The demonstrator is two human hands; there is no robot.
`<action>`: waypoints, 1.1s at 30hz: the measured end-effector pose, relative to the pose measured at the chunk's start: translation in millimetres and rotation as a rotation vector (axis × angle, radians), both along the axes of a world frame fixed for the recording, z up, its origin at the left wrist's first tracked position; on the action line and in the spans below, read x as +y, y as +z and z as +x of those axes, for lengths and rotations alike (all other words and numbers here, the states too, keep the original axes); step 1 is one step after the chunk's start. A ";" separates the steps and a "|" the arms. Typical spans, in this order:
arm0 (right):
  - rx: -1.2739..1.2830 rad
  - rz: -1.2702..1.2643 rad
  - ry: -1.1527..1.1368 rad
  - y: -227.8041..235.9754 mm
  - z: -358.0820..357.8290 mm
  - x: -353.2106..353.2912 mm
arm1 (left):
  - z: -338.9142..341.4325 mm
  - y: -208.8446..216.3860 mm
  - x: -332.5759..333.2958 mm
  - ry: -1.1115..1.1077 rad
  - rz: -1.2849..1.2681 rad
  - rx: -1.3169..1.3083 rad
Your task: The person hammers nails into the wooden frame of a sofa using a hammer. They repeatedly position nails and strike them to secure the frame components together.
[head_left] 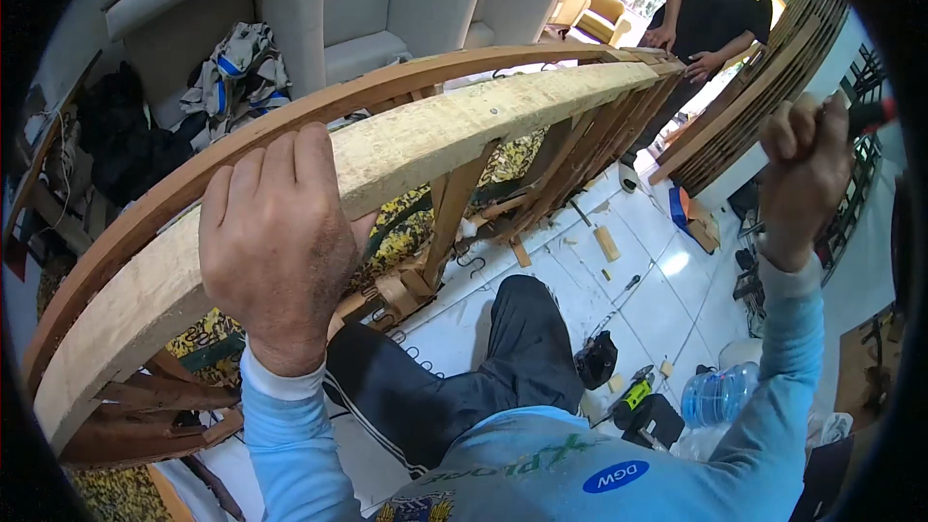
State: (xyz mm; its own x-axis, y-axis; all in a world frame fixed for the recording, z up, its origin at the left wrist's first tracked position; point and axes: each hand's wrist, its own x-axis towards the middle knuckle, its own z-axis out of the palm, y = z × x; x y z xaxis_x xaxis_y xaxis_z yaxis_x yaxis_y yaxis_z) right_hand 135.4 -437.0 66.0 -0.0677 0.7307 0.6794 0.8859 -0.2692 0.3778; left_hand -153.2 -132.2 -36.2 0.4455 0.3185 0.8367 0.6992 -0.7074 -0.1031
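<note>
The left hand (280, 232) has its grip closed over the pale curved rail (435, 140) of a wooden frame (462, 203), which stands above the tiled floor (628, 329); the rail's long axis runs from the near left, bending away toward the floor's far edge, where a co-worker (715, 0) touches the frame's end. The right hand (807, 169), raised over the floor's right side, has its grip wrapped round a black-and-red tool (872, 116) pointing rightward.
</note>
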 end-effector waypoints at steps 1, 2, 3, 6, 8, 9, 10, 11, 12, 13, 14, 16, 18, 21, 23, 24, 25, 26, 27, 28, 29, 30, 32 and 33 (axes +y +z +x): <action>-0.181 -0.045 -0.025 -4.5 2.9 5.7 | 0.9 1.1 -0.4 0.001 0.001 0.011; -0.070 -0.216 -0.148 -7.0 -2.4 6.5 | 1.7 2.4 -0.9 0.002 0.001 0.021; 0.048 -0.402 -0.299 -8.8 -15.0 5.8 | 2.6 3.6 -1.6 0.001 0.001 0.030; 0.490 -0.381 -0.133 25.0 -24.5 20.2 | -3.0 1.9 -2.3 0.053 0.040 -0.010; 0.796 0.233 0.253 18.5 -18.6 19.6 | 1.1 2.3 -3.1 0.035 0.061 -0.017; 0.758 0.219 0.248 10.1 -18.9 22.2 | 2.3 1.9 -3.4 0.028 0.071 -0.020; 0.726 0.201 0.239 0.0 -19.5 25.6 | 3.5 -1.0 -2.6 0.009 0.063 -0.023; 0.696 0.188 0.237 -8.8 -17.9 29.1 | 4.8 0.1 -2.2 0.003 0.065 -0.027; 0.324 -0.137 0.098 -18.6 -27.8 27.9 | 5.9 1.6 -1.6 -0.003 0.067 -0.031; 0.382 -0.311 -0.043 -13.4 -21.3 19.4 | 4.0 5.4 0.0 0.010 0.078 -0.037; 0.415 -0.502 -0.168 -6.9 -16.2 25.0 | 1.6 3.1 -0.8 0.020 0.079 -0.034; 0.659 0.033 0.090 9.2 -24.5 30.6 | -1.5 3.2 -5.1 0.051 0.054 0.009; 0.819 0.362 0.199 1.8 -5.8 21.1 | -0.3 2.2 -2.3 0.053 0.080 -0.012; 0.360 -0.078 0.015 -11.4 14.7 1.2 | 8.7 -1.9 -6.0 0.003 0.062 -0.008; 0.272 -0.305 -0.015 -15.5 7.8 16.2 | 5.7 4.8 -5.4 0.036 0.067 0.004; 0.432 -0.414 -0.059 -7.5 -0.6 21.4 | 1.6 6.4 -2.7 0.043 0.064 0.005; 0.661 -0.191 0.076 0.3 -6.3 31.8 | -1.6 3.8 -1.9 0.065 0.051 0.000; 0.863 0.035 0.236 9.4 -14.9 32.8 | -1.7 1.7 -5.4 0.074 0.012 0.024; 0.877 -0.018 0.277 7.7 -5.4 25.1 | -0.9 0.1 -4.6 0.062 0.040 0.005; 0.896 -0.073 0.300 7.0 -0.2 15.1 | 1.5 -2.1 -2.6 0.031 0.059 -0.013; 0.927 -0.129 0.339 6.1 4.1 12.7 | 3.7 -0.2 -2.1 0.017 0.091 -0.030; 0.499 -0.332 0.108 -17.2 -10.8 12.1 | 3.9 0.2 -4.3 0.020 0.077 -0.020; 0.391 -0.427 -0.016 -0.9 3.9 6.1 | 7.0 4.1 -9.2 0.008 0.062 -0.014; 0.340 -0.457 -0.043 -0.3 14.4 11.9 | 5.9 6.0 -9.1 0.015 0.077 -0.007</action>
